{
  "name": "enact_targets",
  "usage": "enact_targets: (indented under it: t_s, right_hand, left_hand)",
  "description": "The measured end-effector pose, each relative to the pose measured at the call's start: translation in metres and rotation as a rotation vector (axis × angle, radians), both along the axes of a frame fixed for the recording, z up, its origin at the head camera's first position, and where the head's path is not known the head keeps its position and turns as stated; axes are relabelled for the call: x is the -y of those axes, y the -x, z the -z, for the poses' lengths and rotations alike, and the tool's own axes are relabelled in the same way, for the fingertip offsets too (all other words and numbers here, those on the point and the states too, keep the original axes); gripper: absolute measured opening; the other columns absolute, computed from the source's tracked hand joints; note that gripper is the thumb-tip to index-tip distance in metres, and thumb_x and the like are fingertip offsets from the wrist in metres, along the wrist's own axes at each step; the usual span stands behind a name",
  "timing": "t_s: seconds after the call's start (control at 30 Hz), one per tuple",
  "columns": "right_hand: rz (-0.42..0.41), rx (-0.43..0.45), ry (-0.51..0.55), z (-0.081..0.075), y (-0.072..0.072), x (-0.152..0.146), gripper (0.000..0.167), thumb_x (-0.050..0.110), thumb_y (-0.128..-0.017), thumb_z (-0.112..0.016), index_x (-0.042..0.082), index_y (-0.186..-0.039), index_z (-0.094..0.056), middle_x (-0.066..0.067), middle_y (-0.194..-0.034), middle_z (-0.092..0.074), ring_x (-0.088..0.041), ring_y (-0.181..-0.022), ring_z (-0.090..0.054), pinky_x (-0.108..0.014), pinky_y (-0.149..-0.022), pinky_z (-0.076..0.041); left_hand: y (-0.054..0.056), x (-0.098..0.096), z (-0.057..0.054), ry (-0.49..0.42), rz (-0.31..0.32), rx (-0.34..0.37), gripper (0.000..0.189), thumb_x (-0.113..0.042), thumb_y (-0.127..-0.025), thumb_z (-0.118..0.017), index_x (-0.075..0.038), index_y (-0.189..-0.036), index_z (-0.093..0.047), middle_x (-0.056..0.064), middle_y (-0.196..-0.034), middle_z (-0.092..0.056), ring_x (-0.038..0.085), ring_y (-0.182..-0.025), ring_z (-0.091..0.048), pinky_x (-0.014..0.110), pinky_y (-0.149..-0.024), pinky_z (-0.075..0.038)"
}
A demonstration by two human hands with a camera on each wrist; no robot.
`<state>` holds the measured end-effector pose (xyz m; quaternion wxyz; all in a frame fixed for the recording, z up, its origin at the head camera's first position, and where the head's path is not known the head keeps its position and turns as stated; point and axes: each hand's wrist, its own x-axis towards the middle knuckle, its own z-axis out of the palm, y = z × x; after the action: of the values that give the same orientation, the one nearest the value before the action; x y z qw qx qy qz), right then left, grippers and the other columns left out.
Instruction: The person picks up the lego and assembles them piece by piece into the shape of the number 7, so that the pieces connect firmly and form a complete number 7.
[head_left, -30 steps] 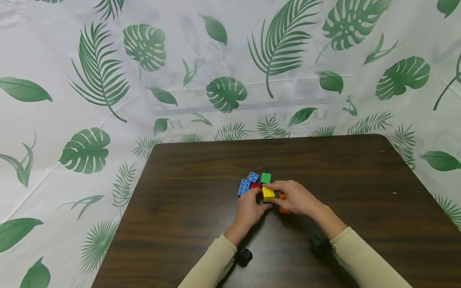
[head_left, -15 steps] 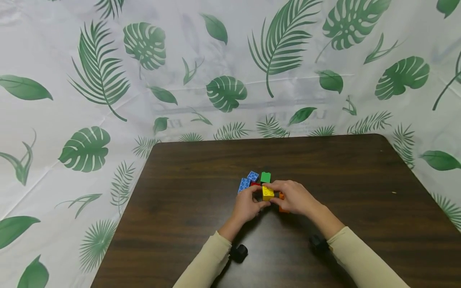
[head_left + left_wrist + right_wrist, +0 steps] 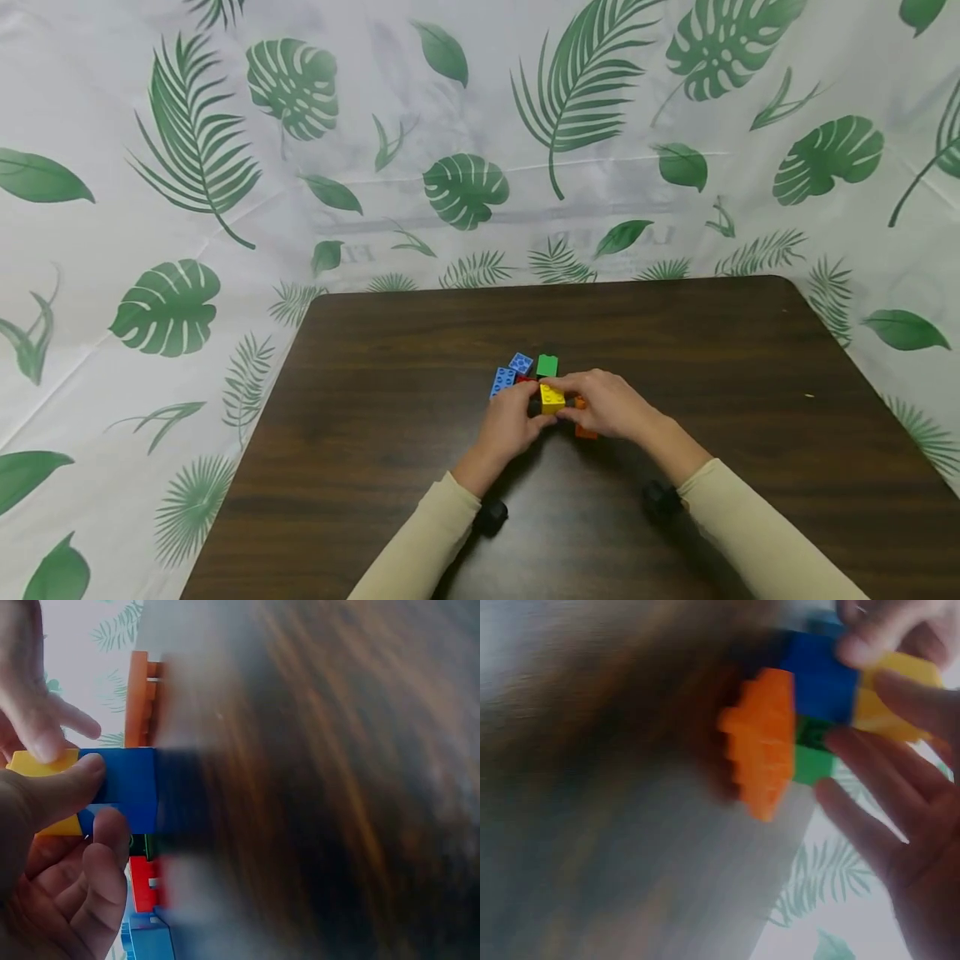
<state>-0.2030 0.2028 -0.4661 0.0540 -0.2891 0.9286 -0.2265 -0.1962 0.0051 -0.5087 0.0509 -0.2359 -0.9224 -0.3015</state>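
Observation:
A yellow toy building brick (image 3: pixel 552 402) sits on top of a dark blue brick (image 3: pixel 135 780), both upright above the dark table. From the left, my left hand (image 3: pixel 506 423) grips this stack, its thumb across the seam between yellow and blue and another fingertip against the blue side. My right hand (image 3: pixel 611 406) pinches the yellow brick from the right, thumb on the near side and fingers behind. In the right wrist view, the blue brick (image 3: pixel 821 679) shows under the yellow brick (image 3: pixel 900 694).
An orange brick (image 3: pixel 585 432) lies under the right hand's edge. Behind the hands are a green brick (image 3: pixel 547 365), a partly hidden red brick (image 3: pixel 141 883), a longer blue brick (image 3: pixel 503 381) and a small blue brick (image 3: pixel 521 363). A leaf-print cloth (image 3: pixel 465 192) hangs beyond the table (image 3: pixel 360 375).
The left wrist and forearm have shifted slightly left and away from the body. Both hands keep hold of the stack, and the head view has tilted a little.

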Motion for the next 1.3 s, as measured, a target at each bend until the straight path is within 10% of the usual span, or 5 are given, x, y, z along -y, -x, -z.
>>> enact_targets:
  t_s: [0.23,0.63,0.87,1.3]
  right_hand:
    - [-0.004,0.316,0.171,-0.024,0.036,-0.010,0.044,0.027,-0.098,-0.063,0.001,-0.132,-0.060,-0.013,-0.119,-0.067,-0.022,-0.091,-0.069,-0.040,-0.080,-0.056]
    - [0.189,0.219,0.083,0.028,0.060,-0.006,0.062,0.041,-0.099,-0.056,0.000,-0.144,-0.045,-0.018,-0.119,-0.058,-0.031,-0.100,-0.058,-0.050,-0.086,-0.049]
    - [0.200,0.212,0.068,0.031,0.059,-0.001,0.056,0.040,-0.098,-0.059,0.002,-0.138,-0.054,-0.017,-0.119,-0.056,-0.029,-0.094,-0.055,-0.047,-0.084,-0.048]
    - [0.244,0.204,0.180,0.027,0.056,-0.009,0.038,0.029,-0.092,-0.071,0.010,-0.121,-0.057,-0.016,-0.121,-0.062,-0.031,-0.102,-0.061,-0.050,-0.087,-0.050]
  left_hand:
    - [0.002,-0.001,-0.003,0.016,-0.009,0.055,0.041,-0.029,-0.081,-0.082,-0.009,-0.114,-0.066,0.004,-0.110,-0.069,0.018,-0.097,-0.064,0.034,-0.089,-0.052]
    - [0.001,-0.004,-0.003,-0.005,0.019,0.157,0.068,-0.028,-0.076,-0.087,-0.013,-0.134,-0.056,0.002,-0.127,-0.063,0.018,-0.110,-0.060,0.037,-0.096,-0.048]
    - [0.002,0.000,-0.004,-0.212,0.054,0.188,0.053,-0.030,-0.081,-0.082,-0.013,-0.127,-0.062,0.003,-0.098,-0.064,0.004,-0.058,-0.052,0.020,-0.056,-0.046]
    - [0.006,-0.001,0.002,-0.256,0.060,0.157,0.038,-0.025,-0.080,-0.083,-0.012,-0.112,-0.067,-0.001,-0.087,-0.067,0.002,-0.046,-0.051,0.019,-0.048,-0.045]
